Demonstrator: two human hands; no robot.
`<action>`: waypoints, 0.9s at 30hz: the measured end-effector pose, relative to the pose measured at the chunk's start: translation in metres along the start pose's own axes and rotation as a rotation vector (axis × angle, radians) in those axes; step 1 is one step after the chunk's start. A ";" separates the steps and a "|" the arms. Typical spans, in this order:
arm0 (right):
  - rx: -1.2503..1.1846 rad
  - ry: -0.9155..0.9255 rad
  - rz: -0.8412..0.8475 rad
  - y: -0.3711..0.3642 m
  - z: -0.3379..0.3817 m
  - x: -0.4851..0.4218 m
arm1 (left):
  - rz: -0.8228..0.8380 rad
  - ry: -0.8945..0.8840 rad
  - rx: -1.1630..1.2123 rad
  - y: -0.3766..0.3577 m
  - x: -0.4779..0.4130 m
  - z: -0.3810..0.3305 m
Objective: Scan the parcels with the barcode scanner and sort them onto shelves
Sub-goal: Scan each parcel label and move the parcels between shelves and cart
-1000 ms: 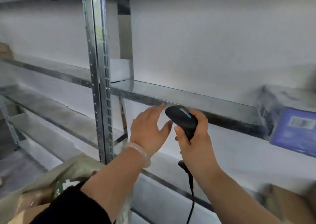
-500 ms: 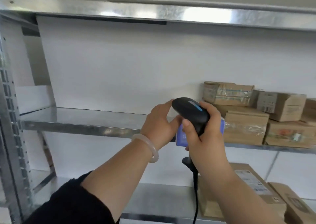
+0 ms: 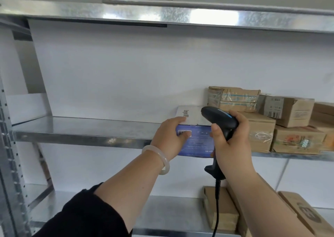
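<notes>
Both mid-frame: left hand (image 3: 168, 137) grips the blue parcel (image 3: 198, 142) on the shelf (image 3: 81, 137) edge, right hand (image 3: 231, 146) curls round the scanner (image 3: 216, 117); shelving seems underway, needing a push inward.

I see middle shelf (image 3: 81, 133) across mid-frame: blue box (image 3: 197, 142) at front edge, centre; brown boxes (image 3: 296, 141) stacked at right. Lower shelf (image 3: 162, 217): cartons (image 3: 220, 209), lower right.

White wall (image 3: 117, 70), galvanised steel shelves (image 3: 81, 128), perforated upright (image 3: 9, 164) at left
</notes>
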State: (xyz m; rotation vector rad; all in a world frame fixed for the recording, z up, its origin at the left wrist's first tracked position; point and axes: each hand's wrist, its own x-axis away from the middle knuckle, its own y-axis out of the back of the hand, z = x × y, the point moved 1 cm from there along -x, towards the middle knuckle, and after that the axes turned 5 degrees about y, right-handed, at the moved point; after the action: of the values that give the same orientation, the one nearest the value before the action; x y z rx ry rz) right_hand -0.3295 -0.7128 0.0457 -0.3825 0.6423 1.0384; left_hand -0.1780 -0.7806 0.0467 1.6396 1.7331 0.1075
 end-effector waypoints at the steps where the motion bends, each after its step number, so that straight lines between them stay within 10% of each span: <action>1: -0.014 -0.003 0.000 -0.002 -0.002 0.000 | -0.021 -0.007 0.011 0.004 0.002 0.004; 27: -0.050 0.061 0.151 -0.045 -0.041 -0.006 | -0.155 0.241 0.017 0.033 0.035 0.055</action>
State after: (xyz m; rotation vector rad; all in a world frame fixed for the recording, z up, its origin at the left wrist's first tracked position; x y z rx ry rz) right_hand -0.3047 -0.7612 0.0182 -0.4151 0.7096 1.1920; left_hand -0.1178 -0.7660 0.0086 1.5490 2.0419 0.2251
